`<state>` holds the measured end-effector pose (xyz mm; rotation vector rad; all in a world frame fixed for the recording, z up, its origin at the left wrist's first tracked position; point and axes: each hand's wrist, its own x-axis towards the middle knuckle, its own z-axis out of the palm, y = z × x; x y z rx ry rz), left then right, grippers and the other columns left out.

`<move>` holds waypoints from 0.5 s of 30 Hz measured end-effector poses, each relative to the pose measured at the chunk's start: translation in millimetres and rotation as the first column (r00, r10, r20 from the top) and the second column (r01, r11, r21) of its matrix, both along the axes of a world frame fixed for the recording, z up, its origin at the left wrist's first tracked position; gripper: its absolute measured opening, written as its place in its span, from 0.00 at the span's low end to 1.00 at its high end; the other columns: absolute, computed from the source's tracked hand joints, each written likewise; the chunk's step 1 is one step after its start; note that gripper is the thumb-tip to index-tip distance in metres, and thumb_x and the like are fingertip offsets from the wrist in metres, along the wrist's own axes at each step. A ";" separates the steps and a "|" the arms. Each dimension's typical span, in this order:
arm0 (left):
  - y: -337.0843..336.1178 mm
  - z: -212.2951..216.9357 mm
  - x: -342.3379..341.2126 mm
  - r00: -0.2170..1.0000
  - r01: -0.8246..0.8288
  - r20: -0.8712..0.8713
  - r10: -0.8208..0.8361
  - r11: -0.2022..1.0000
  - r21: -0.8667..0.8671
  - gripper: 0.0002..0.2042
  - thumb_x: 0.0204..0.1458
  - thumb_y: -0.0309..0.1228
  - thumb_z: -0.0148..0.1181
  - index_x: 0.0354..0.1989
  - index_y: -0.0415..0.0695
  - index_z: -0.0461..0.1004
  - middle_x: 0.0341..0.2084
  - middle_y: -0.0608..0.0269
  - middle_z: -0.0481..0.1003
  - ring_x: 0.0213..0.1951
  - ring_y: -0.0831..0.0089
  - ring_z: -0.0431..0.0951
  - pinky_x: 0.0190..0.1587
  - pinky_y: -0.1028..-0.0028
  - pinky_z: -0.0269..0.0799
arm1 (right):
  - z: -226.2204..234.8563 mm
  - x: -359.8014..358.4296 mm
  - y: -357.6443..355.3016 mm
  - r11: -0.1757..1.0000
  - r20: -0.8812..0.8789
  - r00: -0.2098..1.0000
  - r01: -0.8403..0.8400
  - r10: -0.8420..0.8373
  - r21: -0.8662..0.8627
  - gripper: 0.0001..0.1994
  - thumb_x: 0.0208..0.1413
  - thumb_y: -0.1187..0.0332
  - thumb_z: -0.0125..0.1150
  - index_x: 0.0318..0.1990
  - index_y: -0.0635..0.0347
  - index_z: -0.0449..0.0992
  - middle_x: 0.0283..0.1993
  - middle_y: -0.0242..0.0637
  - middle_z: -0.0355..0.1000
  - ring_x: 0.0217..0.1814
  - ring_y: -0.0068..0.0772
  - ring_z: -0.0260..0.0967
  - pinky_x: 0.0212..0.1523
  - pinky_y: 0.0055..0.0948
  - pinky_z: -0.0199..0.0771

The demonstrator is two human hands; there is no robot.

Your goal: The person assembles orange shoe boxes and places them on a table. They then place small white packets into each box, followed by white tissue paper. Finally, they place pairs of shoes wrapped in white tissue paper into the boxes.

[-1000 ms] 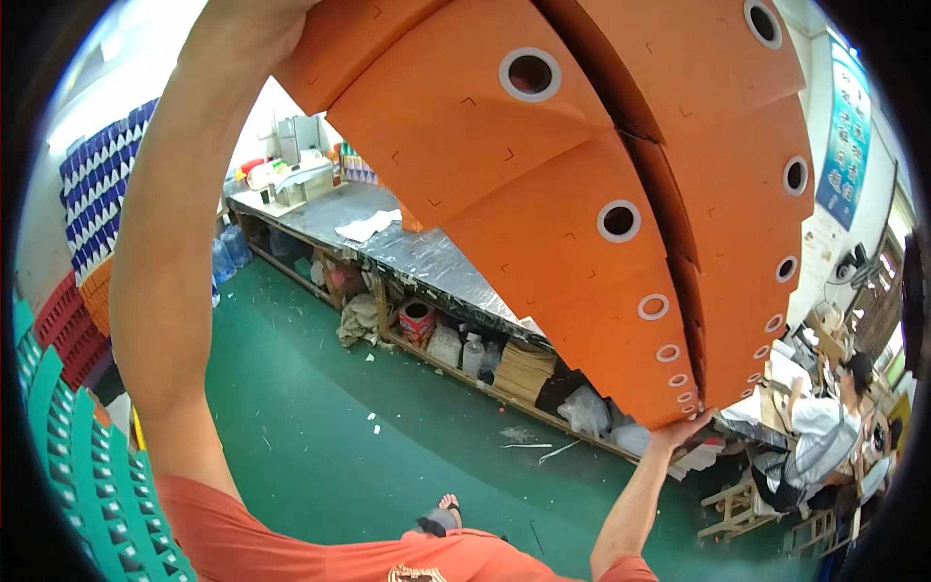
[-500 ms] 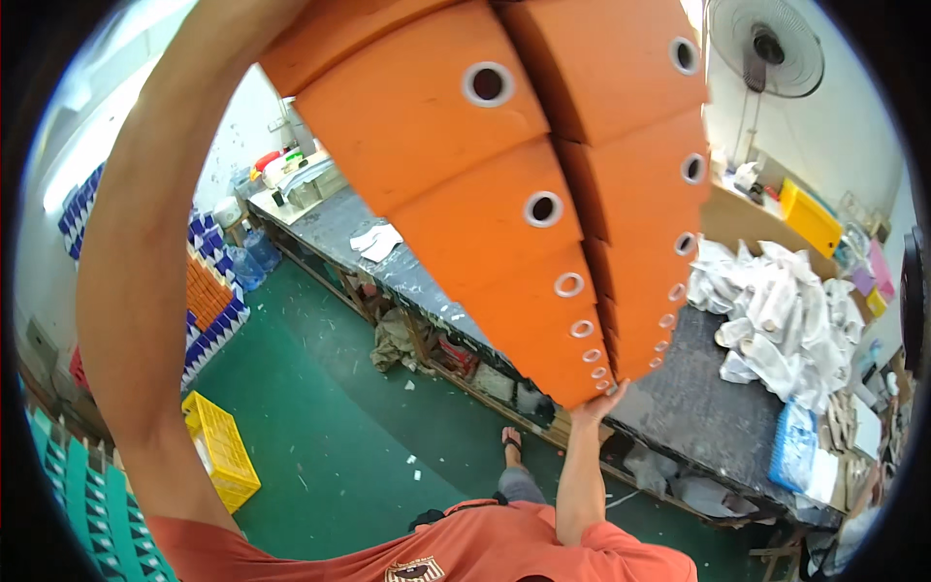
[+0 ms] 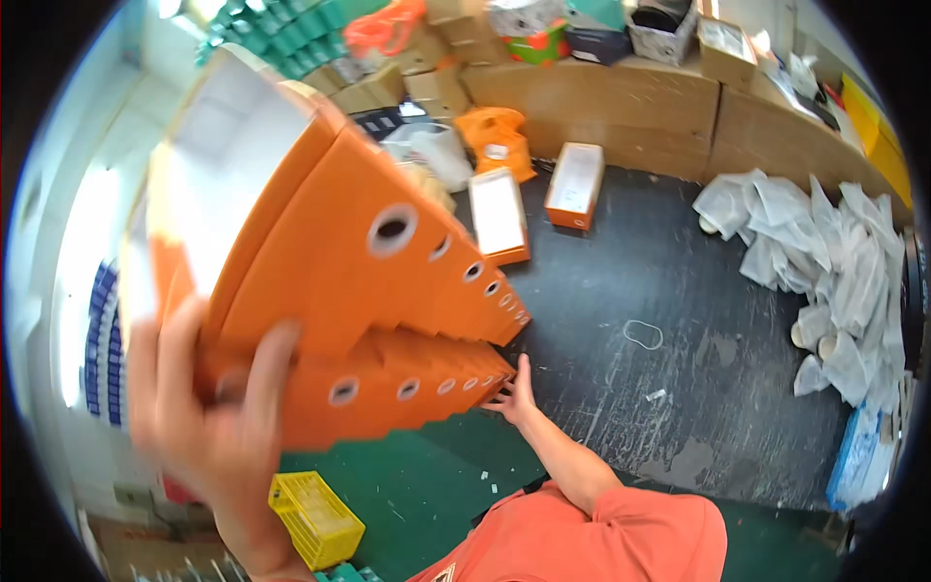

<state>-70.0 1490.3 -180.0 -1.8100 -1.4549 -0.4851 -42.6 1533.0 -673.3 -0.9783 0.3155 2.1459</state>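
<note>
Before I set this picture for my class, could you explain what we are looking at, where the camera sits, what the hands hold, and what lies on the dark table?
There is no machine here: a person in an orange shirt works with bare hands. The single view comes from a wide fisheye camera worn on the head, looking down, so straight edges bend near the rim.

The left hand, blurred and close to the lens, has its grip on the near end of a long stack of orange boxes with round holes in their sides. The right hand supports the far end, at the edge of the dark table.

On the table lie two open orange boxes, a heap of white wrapping paper and a rubber band. A yellow crate stands on the green floor.
</note>
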 end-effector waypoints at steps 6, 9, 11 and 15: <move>81.1 -22.7 7.6 0.952 0.244 0.172 -0.251 0.968 0.062 0.26 0.47 0.35 0.73 0.52 0.36 0.70 0.38 0.54 0.75 0.34 0.63 0.76 0.37 0.67 0.73 | -48.5 -32.7 131.9 0.880 -0.033 0.906 0.418 -0.422 0.223 0.44 0.55 0.28 0.49 0.72 0.46 0.52 0.74 0.39 0.50 0.70 0.46 0.55 0.52 0.72 0.64; 135.1 -22.8 -26.0 0.951 0.289 0.073 -0.301 0.947 0.139 0.25 0.50 0.38 0.70 0.54 0.39 0.71 0.43 0.54 0.77 0.37 0.62 0.79 0.39 0.67 0.74 | -33.7 -47.4 175.7 0.842 -0.038 0.877 0.471 -0.479 0.262 0.43 0.57 0.31 0.50 0.73 0.39 0.45 0.75 0.36 0.46 0.68 0.45 0.56 0.51 0.69 0.65; 164.9 -26.2 -12.8 0.982 0.169 0.069 -0.177 0.979 0.111 0.25 0.51 0.39 0.69 0.55 0.42 0.71 0.45 0.56 0.77 0.39 0.61 0.80 0.39 0.67 0.75 | -43.2 -34.8 209.5 0.879 0.038 0.923 0.352 -0.384 0.321 0.41 0.58 0.33 0.50 0.73 0.35 0.43 0.76 0.35 0.45 0.66 0.45 0.57 0.50 0.67 0.67; 190.9 -6.7 26.3 0.973 0.224 -0.111 -0.203 0.949 0.223 0.26 0.49 0.38 0.69 0.57 0.45 0.72 0.40 0.60 0.79 0.37 0.60 0.80 0.38 0.66 0.75 | -41.0 43.2 273.0 0.685 0.381 0.730 0.163 -0.568 0.710 0.44 0.60 0.54 0.61 0.75 0.53 0.37 0.71 0.48 0.54 0.63 0.47 0.65 0.60 0.57 0.63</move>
